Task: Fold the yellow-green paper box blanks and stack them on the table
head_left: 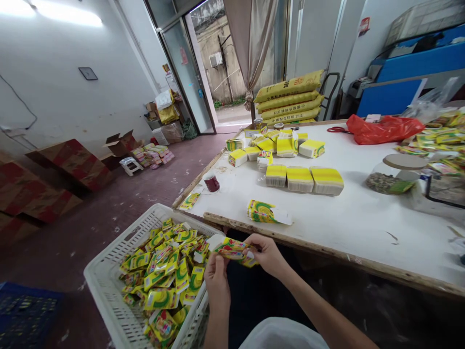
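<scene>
Left hand (218,278) and right hand (268,254) grasp one carton (231,248) beside a crate (103,278) of packets (163,271).

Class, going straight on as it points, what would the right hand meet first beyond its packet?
Probably the left hand, at the other end of the packet; depth is unclear, so the right hand might pass it.

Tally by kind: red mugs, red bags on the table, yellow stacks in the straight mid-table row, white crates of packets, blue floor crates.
Red mug: 1
Red bag: 1
Yellow stacks: 3
White crate: 1
Blue crate: 1
Total: 7
</scene>
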The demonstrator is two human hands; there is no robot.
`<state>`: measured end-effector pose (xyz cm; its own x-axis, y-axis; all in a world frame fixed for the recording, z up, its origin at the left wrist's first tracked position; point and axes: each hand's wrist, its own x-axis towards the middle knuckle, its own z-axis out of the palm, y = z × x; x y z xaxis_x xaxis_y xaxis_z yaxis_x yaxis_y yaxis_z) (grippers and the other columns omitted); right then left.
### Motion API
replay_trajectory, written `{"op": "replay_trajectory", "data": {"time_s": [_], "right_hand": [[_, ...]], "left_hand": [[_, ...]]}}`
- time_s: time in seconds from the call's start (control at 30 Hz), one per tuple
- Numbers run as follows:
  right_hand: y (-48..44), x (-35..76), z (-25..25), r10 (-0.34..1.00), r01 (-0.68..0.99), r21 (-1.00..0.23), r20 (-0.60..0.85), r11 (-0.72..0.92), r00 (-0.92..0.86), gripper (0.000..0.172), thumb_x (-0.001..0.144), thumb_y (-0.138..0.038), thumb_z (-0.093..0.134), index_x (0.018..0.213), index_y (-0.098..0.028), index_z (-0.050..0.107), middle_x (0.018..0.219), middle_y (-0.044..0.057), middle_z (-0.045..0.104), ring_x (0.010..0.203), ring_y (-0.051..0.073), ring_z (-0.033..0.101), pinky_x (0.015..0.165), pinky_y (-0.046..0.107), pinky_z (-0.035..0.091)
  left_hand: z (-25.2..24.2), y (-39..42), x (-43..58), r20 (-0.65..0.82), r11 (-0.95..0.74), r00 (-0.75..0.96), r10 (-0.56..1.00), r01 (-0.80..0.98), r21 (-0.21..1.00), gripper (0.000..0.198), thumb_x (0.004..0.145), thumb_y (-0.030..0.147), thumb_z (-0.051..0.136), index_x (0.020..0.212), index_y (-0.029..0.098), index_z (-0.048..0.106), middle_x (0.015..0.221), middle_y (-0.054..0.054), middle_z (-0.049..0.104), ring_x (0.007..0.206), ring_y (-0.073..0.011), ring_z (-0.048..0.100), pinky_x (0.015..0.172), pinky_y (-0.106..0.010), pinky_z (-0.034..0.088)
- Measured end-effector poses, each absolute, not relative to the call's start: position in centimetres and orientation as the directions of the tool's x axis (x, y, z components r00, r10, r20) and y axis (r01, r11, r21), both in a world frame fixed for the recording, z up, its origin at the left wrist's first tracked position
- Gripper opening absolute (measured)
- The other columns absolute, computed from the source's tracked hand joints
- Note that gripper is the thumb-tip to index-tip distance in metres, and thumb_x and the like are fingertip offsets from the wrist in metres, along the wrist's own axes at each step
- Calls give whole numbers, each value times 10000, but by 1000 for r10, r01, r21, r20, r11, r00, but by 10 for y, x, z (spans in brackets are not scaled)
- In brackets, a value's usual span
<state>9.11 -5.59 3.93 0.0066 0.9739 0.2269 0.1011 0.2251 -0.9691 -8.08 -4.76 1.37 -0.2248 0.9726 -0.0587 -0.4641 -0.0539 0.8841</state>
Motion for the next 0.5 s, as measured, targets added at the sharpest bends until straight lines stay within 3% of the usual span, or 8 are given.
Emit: {"op": "replay_trajectory", "data": {"time_s": [0.07,0.13,0.2,0.27,0.33,0.4,0.47,0.5], "right_hand": [[-56,107,44,919,397,-841,395,368,-15,199,850,-94,569,880,-203,733,833,38,693,810,176,604,748,312,477],[-60,115,49,862,618,-639,488,458,-135,267,881,-56,548,886,-231,750,855,47,708,884,201,601,836,366,468],[-66,112,51,810,683,-486,514,546,-282,248,914,-90,570,867,-259,746,836,29,707,901,202,592,919,406,453],[-72,101,51,758,646,-440,543,623,-361,219,918,-116,596,887,-285,733,853,3,699,936,192,598,1052,450,405],[-76,89,46,758,606,-506,594,614,-271,236,886,-137,628,1041,-296,708,1035,26,697,1100,222,587,1165,501,320],[-76,80,40,797,551,-666,604,503,3,442,843,-193,656,1278,-257,603,1309,105,608,1302,287,497,1191,542,303],[-73,75,35,842,366,-847,485,385,236,605,838,-277,646,1412,-202,473,1436,167,515,1372,321,455,1157,541,370],[-71,72,33,884,222,-917,385,332,266,604,846,-315,628,1414,-193,463,1413,170,541,1336,320,502,1124,529,417]], "left_hand": [[19,-41,-99,80,-166,-243,967,-360,918,611,691,618,804,1108,197,653,1125,-107,730,1037,-249,696,904,-370,561],[26,-39,-114,221,-250,-189,957,-150,957,712,675,593,815,1231,207,594,1285,-135,662,1219,-299,618,1034,-430,495],[34,-43,-120,252,-247,-28,967,110,963,842,579,475,899,1297,195,559,1345,-148,619,1306,-347,547,1117,-483,419],[41,-50,-115,153,-211,209,966,292,933,860,542,358,921,1305,191,560,1308,-139,638,1270,-361,566,1110,-508,421],[46,-56,-103,62,-202,349,935,381,902,708,615,316,867,1252,192,582,1192,-109,685,1141,-329,635,1030,-488,488],[48,-60,-91,63,-206,317,946,441,874,604,665,305,810,1210,191,578,1129,-91,694,1069,-304,655,979,-469,516],[46,-63,-83,108,-199,209,972,484,852,648,639,306,811,1218,190,545,1152,-101,681,1090,-318,645,980,-485,511],[45,-65,-80,118,-190,175,977,489,851,691,616,309,824,1229,191,528,1172,-113,675,1103,-329,642,981,-499,507]]}}
